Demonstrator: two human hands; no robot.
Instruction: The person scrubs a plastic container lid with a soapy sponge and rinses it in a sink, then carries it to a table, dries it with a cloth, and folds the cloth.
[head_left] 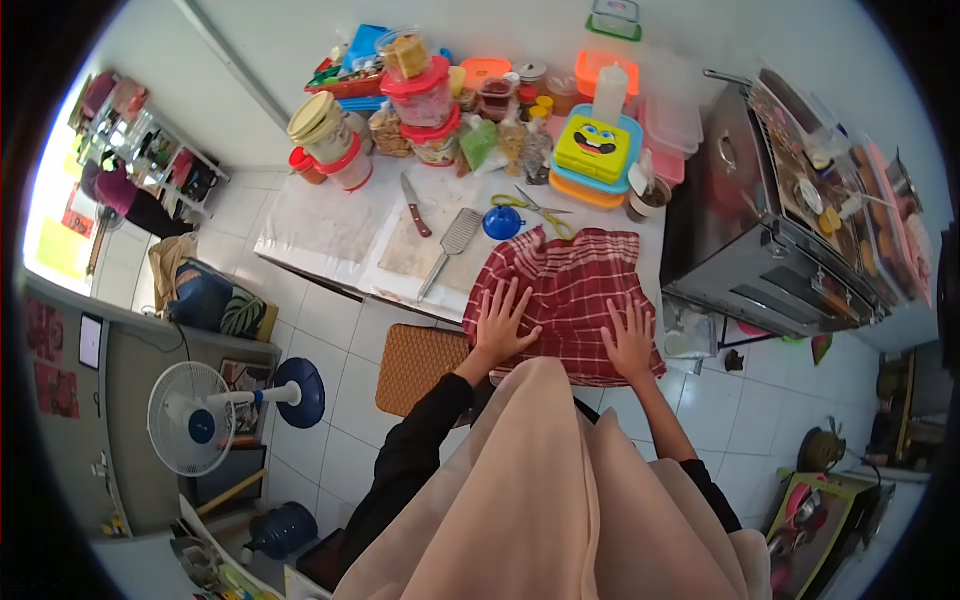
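A red checked cloth [570, 290] lies over the front right part of the white-covered table [330, 230], its near end hanging past the edge. My left hand [505, 322] rests flat on the cloth's left side, fingers spread. On its right side my right hand [630, 340] lies with fingers apart. Just beyond the cloth are a blue funnel [503, 223] and scissors with yellow-green handles [535, 208]. Left of these lie a flat metal grater [460, 235] and a knife with a brown handle [416, 212].
Stacked tubs [420, 100], bagged foods and a yellow cartoon-face box [592, 147] line the table's back. A metal oven [740, 210] stands at right. A woven-top stool [420, 368] is below the table's front edge. A fan [195, 420] stands at left; another person [125, 195] is farther off.
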